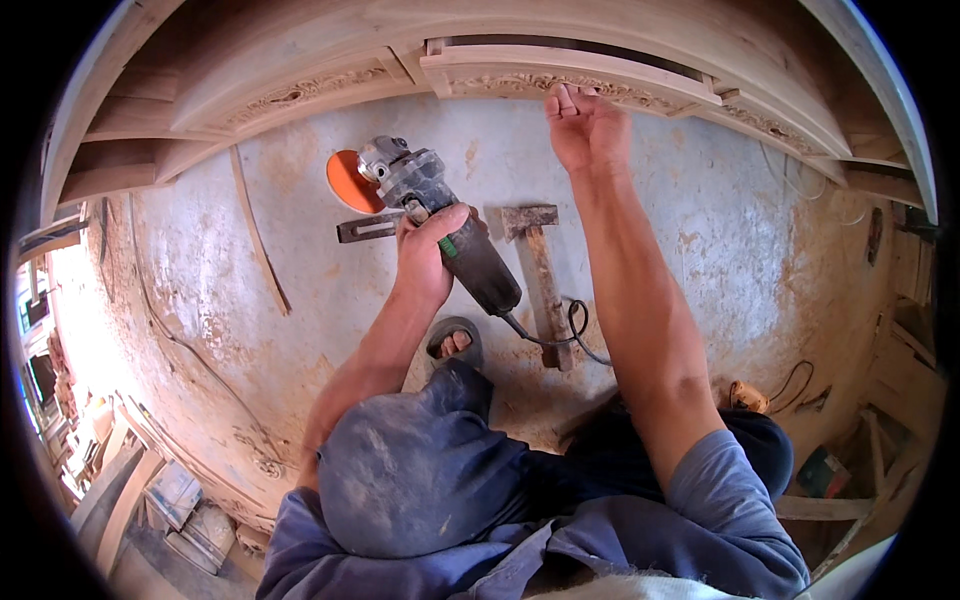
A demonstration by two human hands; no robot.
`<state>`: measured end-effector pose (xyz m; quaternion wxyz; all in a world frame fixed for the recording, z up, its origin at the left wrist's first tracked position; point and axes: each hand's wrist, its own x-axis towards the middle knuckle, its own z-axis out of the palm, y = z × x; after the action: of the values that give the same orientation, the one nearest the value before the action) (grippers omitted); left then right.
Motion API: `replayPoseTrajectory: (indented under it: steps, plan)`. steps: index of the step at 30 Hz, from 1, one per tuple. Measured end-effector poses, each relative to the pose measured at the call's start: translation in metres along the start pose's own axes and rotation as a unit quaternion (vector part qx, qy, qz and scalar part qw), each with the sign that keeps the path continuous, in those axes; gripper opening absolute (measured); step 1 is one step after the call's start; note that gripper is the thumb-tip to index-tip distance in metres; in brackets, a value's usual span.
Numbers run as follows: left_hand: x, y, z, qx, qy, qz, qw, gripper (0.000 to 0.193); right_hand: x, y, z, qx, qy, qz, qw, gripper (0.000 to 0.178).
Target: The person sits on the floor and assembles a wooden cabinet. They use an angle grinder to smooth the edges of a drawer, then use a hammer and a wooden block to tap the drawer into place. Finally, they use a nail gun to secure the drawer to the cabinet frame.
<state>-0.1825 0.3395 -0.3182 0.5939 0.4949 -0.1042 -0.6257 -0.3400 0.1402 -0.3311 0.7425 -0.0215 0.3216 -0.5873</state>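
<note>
My left hand (428, 255) is wrapped round the dark body of an angle grinder (475, 265). An orange disc (352, 181) sits at the grinder's metal head, which points away to the left, clear of the wood. Further right, my right hand (590, 128) reaches up with curled fingers at the lower edge of a carved wooden drawer (575, 80). This drawer stands slightly out from the cabinet, with a dark gap along its top. Exactly how the fingertips meet the drawer is partly hidden.
On the floor between my arms lies a hammer (545, 290), with the grinder's cord (580, 325) crossing its handle. A slotted metal piece (365, 230) lies under the grinder. A thin wood strip (260, 235) is to the left. An orange tool (748, 397) lies right.
</note>
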Motion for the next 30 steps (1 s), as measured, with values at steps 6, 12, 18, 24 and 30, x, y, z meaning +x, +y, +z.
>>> replayPoseTrajectory:
  steps: [6,12,18,24,30]
  plan:
    - [0.0,-0.003,0.006,0.002,0.0,-0.008,1.0,0.027,0.018,-0.013,-0.005,-0.005,-0.036,0.021,0.999,0.024]
    - [0.0,-0.003,0.004,-0.011,0.002,-0.001,1.0,0.026,0.017,-0.011,0.011,-0.023,0.011,0.021,0.999,0.023]
    - [0.003,-0.004,0.001,-0.033,0.02,0.008,0.999,0.021,0.032,-0.021,-0.003,0.004,-0.003,0.064,0.998,0.029]
    - [0.006,-0.004,0.013,-0.064,0.01,0.008,0.998,0.016,0.021,-0.03,0.011,0.0,0.001,0.064,0.998,0.038]
    - [0.014,-0.014,0.013,-0.089,0.004,-0.017,0.996,0.013,0.012,-0.026,0.028,0.02,0.06,0.076,0.995,0.036]
